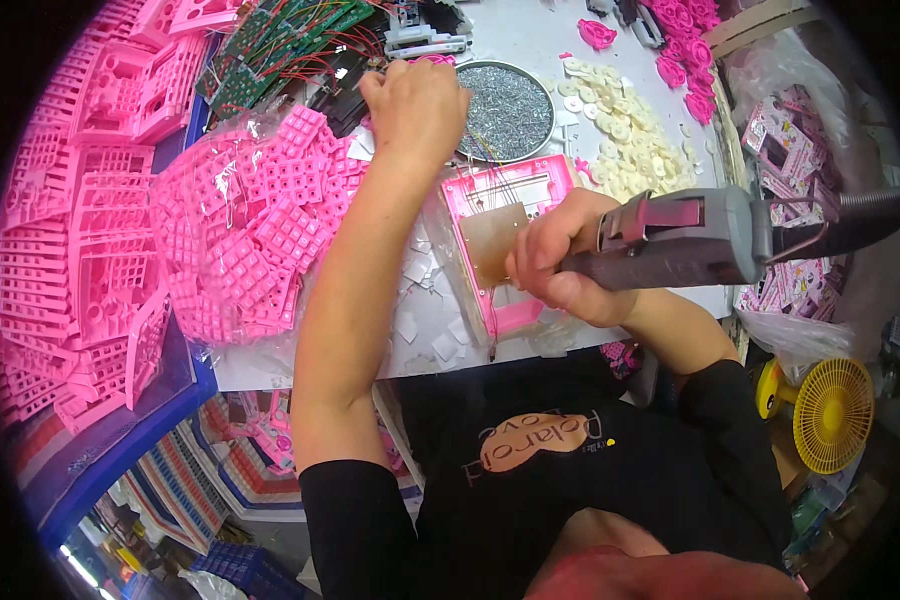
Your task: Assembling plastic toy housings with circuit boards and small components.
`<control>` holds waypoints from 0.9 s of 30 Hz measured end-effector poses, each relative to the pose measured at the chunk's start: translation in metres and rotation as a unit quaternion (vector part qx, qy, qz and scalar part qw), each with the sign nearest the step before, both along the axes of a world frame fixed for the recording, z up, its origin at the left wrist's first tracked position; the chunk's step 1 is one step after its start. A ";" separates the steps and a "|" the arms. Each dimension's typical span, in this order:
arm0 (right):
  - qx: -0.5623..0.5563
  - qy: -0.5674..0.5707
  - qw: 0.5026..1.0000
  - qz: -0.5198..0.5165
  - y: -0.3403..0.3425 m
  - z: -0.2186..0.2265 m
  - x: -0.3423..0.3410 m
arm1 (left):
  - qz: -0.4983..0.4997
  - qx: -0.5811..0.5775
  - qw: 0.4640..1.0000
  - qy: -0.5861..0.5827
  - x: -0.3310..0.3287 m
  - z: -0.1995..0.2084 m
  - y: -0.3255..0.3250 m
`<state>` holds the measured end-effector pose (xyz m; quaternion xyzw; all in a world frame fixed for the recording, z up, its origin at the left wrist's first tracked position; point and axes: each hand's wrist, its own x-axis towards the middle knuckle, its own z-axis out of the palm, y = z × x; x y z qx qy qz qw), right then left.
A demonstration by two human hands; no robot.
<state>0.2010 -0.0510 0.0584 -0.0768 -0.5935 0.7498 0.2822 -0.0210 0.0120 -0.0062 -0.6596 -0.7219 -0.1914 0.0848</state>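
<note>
1. While the table (pixel 520 25) is crowded by bagged pink keypads (pixel 300 235), cream discs (pixel 635 140) and a dish (pixel 552 120) of metal bits (pixel 505 105), the pink casing (pixel 518 316) is set at the near edge, partly hidden by the right grip (pixel 575 258).
2. The casing is crossed by thin wires (pixel 485 190) and partly covered by a brown plate (pixel 492 242).
3. A grey power tool (pixel 685 240) is clasped by the right grip; whether the left grip (pixel 418 112) is closed cannot be told.

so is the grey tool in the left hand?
No: the right hand grips the grey tool, while the left hand is beside the round tray.
</note>
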 end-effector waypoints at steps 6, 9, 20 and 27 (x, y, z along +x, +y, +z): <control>0.186 -0.038 0.982 0.011 0.001 0.004 -0.008 | 0.001 0.037 0.988 -0.150 -0.004 0.034 -0.025; 0.173 -0.014 0.985 0.010 0.000 -0.002 -0.011 | -0.057 0.088 0.978 -0.183 0.012 0.053 -0.074; -0.032 0.119 0.992 0.007 -0.002 0.023 -0.029 | -0.100 0.040 0.940 -0.323 0.063 0.017 -0.187; -0.005 0.095 0.995 -0.009 0.000 0.010 -0.031 | -0.044 0.068 0.964 -0.255 0.065 0.014 -0.189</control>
